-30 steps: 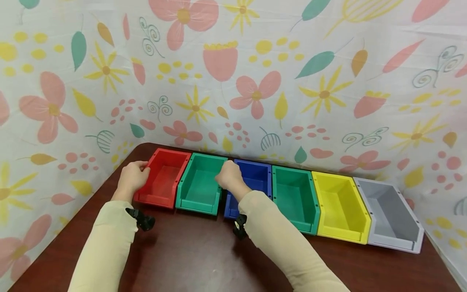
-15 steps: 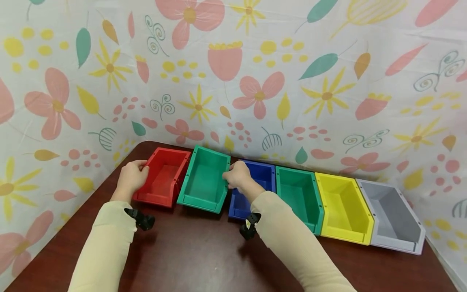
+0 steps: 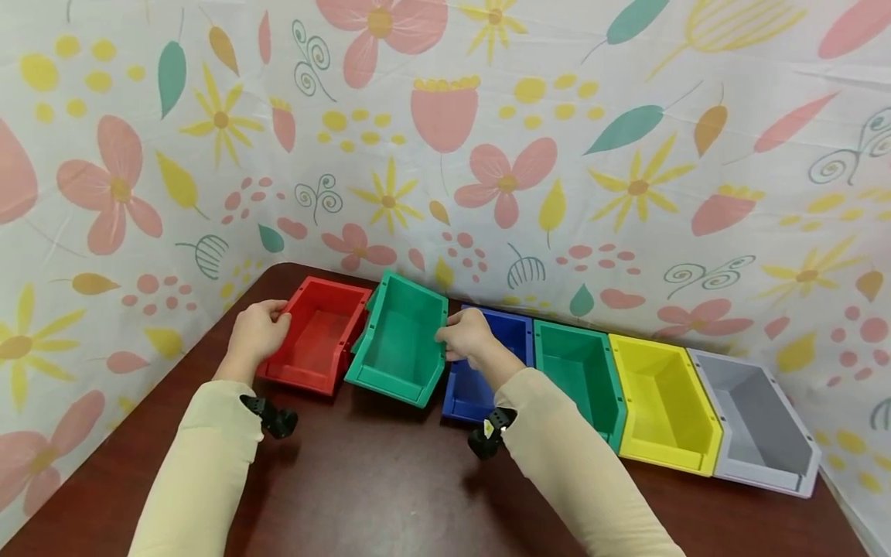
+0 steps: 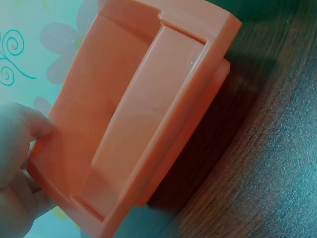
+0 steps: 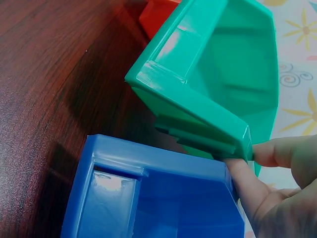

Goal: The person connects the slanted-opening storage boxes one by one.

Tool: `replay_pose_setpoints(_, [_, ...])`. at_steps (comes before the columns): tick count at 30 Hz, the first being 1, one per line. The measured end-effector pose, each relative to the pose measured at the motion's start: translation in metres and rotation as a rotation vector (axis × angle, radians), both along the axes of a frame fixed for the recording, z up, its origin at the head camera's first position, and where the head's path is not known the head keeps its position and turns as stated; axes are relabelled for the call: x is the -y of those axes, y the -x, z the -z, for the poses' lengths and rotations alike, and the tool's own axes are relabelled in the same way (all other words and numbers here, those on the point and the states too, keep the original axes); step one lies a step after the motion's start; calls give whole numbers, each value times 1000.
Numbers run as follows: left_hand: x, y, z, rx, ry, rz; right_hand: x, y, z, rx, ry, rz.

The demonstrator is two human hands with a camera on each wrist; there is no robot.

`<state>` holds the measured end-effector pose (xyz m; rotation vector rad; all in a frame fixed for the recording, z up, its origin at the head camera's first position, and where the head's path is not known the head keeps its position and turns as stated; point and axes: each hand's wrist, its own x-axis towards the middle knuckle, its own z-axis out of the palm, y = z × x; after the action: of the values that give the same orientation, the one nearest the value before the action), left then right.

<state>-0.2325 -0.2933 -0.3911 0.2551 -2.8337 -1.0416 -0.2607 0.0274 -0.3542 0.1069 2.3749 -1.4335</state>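
Note:
My left hand (image 3: 259, 334) pinches the left wall of a red storage bin (image 3: 316, 333). In the left wrist view that bin (image 4: 148, 94) looks orange, with the thumb over its side wall. With thumb and fingers, my right hand (image 3: 469, 336) pinches the right wall of a green storage bin (image 3: 404, 333). This green bin is tilted, its right side raised, and its left edge is right against the red bin. In the right wrist view the raised green wall (image 5: 198, 106) stands above the rim of the blue bin (image 5: 163, 153). No contents show in these bins.
Right of the blue bin stand a second green bin (image 3: 581, 371), a yellow bin (image 3: 664, 402) and a grey bin (image 3: 759, 422) in a row. All rest on a dark brown table (image 3: 390, 480). A flower-patterned cloth (image 3: 501, 116) hangs right behind them.
My right hand has taken the green bin's right wall and lifted it, so the bin tilts and turns beside the red one. The left hand keeps its hold. The view has shifted slightly.

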Motion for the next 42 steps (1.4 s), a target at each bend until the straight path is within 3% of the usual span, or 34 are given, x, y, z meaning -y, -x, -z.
replay_pose_setpoints(9, [5, -1, 4, 6, -42, 0, 3, 3, 3, 14, 24, 7])
replay_pose_setpoints(25, [-15, 1, 2, 9, -59, 16, -13, 2, -2, 32, 9, 34])
replay_pose_setpoints(36, [-14, 1, 2, 29, -46, 29, -6, 3, -20, -13, -20, 35])
replay_pose_setpoints(42, [-16, 1, 2, 40, -40, 42, -4, 5, -26, -61, -114, 24])
